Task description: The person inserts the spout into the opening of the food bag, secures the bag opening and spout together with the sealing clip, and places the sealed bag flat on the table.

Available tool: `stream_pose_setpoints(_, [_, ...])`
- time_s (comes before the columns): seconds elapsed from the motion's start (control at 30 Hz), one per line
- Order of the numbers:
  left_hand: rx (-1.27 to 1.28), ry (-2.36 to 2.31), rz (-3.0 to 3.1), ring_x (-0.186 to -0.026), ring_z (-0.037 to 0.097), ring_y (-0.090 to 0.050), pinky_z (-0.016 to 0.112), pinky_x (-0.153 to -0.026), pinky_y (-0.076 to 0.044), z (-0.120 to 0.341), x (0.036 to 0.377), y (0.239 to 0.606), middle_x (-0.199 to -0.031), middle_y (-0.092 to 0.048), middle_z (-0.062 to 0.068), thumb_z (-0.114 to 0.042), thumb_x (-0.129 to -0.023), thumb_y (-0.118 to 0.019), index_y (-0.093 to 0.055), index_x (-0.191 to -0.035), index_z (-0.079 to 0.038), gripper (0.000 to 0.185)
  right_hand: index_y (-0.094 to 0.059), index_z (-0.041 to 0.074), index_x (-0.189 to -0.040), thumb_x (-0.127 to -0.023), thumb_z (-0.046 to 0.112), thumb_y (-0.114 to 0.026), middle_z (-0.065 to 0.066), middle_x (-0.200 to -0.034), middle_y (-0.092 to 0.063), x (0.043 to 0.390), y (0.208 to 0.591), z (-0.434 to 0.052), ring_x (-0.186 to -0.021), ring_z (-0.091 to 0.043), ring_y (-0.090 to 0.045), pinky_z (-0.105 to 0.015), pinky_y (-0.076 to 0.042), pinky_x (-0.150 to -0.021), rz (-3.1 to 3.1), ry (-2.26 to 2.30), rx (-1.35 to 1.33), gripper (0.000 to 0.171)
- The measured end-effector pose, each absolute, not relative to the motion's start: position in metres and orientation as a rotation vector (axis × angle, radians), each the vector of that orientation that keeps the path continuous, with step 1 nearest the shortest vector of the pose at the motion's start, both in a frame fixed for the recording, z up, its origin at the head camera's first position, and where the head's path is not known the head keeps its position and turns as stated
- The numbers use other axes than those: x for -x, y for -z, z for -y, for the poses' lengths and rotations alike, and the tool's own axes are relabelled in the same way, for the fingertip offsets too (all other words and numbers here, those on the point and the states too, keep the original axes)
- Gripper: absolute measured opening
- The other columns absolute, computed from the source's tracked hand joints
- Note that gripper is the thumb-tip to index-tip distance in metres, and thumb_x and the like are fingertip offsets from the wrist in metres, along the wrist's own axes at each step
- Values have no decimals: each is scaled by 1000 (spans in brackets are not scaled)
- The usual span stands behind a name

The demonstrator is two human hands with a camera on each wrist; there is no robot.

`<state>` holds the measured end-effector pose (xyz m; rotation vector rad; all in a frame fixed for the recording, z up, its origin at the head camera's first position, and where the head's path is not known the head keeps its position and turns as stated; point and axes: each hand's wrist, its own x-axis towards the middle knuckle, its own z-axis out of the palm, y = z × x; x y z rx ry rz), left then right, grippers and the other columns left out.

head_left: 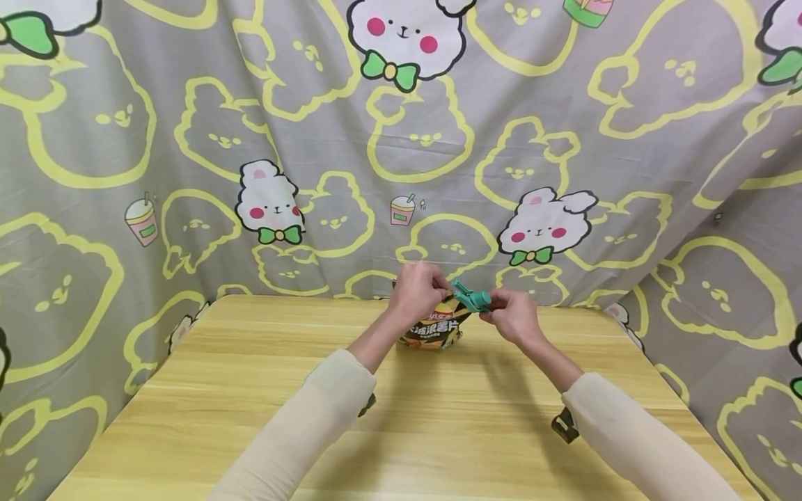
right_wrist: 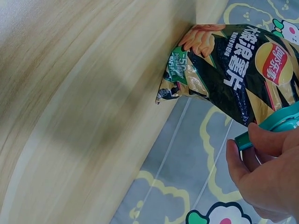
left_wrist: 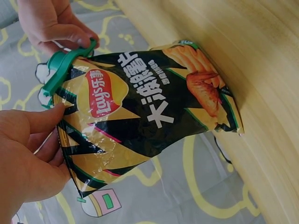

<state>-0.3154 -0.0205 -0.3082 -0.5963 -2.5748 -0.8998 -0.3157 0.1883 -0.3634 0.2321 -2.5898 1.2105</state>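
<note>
A black and gold potato chip bag with a red and yellow logo stands on the table, its top edge up between my hands. My left hand pinches that top edge between thumb and fingers at one side. At the other side, my right hand grips a green bag clip by its end. In the left wrist view the clip lies along part of the bag's top edge. Whether the clip is fastened there cannot be told.
The wooden table spreads toward me, and the bag stands near its back edge. A grey curtain with yellow cartoon outlines hangs behind and at both sides. Dark straps show at the wrists.
</note>
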Motion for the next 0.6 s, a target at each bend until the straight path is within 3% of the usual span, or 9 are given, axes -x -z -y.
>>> stream_pose_setpoints(0.6, [578, 891, 2583, -74, 13, -71, 24, -67, -58, 20, 312, 306, -85, -78, 3, -6, -89, -76, -82, -87, -9, 7, -76, -4, -103, -85, 0, -76, -22, -99, -77, 316, 365, -189, -91, -35, -75, -40, -62, -76, 2586, -1204, -240, 18])
